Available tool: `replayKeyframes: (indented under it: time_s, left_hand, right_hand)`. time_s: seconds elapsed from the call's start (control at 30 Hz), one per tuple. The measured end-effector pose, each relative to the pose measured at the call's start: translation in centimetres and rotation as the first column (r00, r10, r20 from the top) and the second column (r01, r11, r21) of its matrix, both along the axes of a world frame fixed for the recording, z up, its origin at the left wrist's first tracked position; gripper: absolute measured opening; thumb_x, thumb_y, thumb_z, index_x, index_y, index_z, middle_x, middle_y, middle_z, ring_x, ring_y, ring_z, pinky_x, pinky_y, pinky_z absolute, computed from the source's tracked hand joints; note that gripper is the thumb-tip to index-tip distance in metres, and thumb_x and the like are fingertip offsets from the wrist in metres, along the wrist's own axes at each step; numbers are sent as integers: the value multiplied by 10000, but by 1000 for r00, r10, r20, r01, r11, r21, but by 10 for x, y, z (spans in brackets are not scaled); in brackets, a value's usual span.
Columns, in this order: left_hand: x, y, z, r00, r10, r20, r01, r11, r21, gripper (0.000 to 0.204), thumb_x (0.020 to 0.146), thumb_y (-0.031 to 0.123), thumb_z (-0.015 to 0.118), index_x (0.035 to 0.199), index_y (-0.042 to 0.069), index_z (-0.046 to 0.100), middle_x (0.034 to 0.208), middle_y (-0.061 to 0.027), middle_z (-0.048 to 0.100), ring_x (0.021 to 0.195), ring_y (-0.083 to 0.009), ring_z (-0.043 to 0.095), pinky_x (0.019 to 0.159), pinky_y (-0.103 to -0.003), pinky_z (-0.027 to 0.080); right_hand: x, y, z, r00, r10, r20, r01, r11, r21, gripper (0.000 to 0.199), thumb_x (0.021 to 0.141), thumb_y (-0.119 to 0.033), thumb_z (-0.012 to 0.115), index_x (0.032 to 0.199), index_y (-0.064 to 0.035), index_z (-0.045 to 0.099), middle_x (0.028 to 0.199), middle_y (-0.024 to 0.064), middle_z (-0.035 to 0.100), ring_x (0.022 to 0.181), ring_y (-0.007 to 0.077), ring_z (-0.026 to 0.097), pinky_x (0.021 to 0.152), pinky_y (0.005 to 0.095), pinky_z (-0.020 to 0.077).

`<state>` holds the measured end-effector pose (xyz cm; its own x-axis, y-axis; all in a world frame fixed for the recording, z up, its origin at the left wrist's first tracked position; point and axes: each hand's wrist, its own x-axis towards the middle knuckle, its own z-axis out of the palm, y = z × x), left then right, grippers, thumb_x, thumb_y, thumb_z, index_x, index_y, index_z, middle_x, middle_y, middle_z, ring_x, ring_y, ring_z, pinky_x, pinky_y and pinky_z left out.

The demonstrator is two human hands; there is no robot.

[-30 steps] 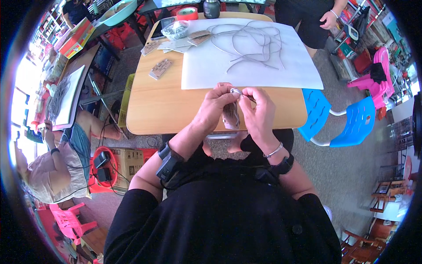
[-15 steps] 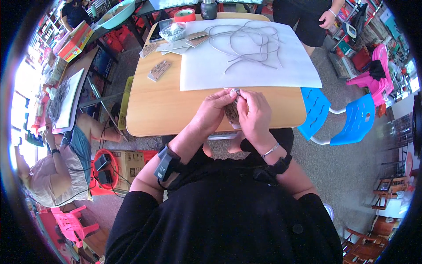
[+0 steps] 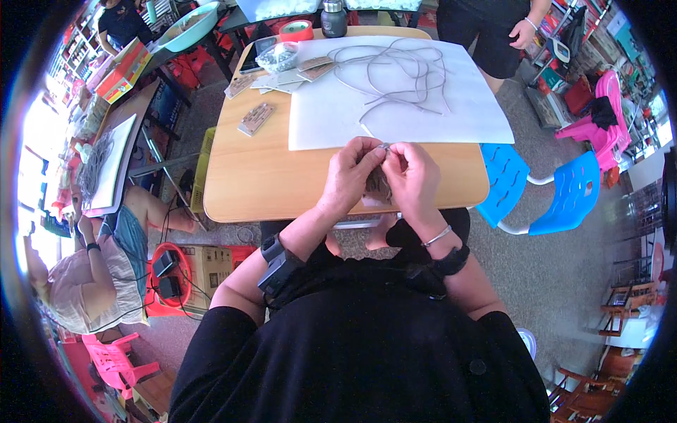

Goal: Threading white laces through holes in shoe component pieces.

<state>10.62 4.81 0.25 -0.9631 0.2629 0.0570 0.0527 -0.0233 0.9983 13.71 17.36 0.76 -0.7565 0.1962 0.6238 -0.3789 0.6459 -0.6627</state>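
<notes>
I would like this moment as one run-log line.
left hand: pinching grey bit; right hand: pinching same bit; between hands: patterned piece, partly hidden; on table: white sheet, grey cords

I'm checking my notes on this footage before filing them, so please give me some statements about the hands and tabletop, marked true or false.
1. The fingertips of the left hand and right hand come together at a small gray strand. True.
2. The gray cords are wound into a tight coil. False: the gray cords lie in loose loops on the white sheet.
3. The red tape roll sits left of the dark bottle. True.
4. The blue chair stands at the left of the table. False: the blue chair stands at its right.
</notes>
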Motion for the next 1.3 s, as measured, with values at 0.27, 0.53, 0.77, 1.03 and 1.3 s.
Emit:
replayKeyframes:
  time_s: [0.27,0.53,0.77,1.03,1.3]
  left_hand:
    - [-11,-8,9,968,-213,-133,198,973,-119,213,915,134,549,1094,22,571,828,5,569,764,-63,512,671,-223,438]
    - [-9,-5,7,988,-147,-47,149,988,29,217,913,176,557,1054,15,586,804,22,561,737,-56,491,646,-221,421]
    - [-22,-18,4,977,-209,44,213,973,-93,252,902,247,572,893,7,648,741,27,579,698,-58,501,640,-226,425]
    - [-13,-14,12,958,-244,149,246,969,3,252,888,254,584,879,13,658,753,10,606,700,-63,529,648,-222,435]
    - [-20,-15,5,916,-362,173,344,931,124,281,926,285,501,838,37,601,710,7,535,669,-79,486,634,-231,389]
  right_hand:
    - [-8,31,3,705,703,93,-90,219,-972,188,855,-217,590,904,-36,581,696,-27,505,625,70,462,619,276,443]
    - [-4,12,17,836,503,218,-144,585,-798,121,840,-183,604,805,-69,588,716,-47,527,688,42,473,652,206,403]
    - [-17,49,15,441,892,102,-109,166,-980,134,833,-167,549,748,-65,535,632,-36,455,590,75,438,595,243,392]
    - [-14,42,22,644,753,135,-2,178,-984,116,836,-189,600,825,-82,558,566,-42,431,502,84,387,551,245,363]
    - [-16,41,36,853,467,232,-209,713,-669,198,851,-265,632,763,-90,602,618,-38,492,570,48,415,548,198,333]
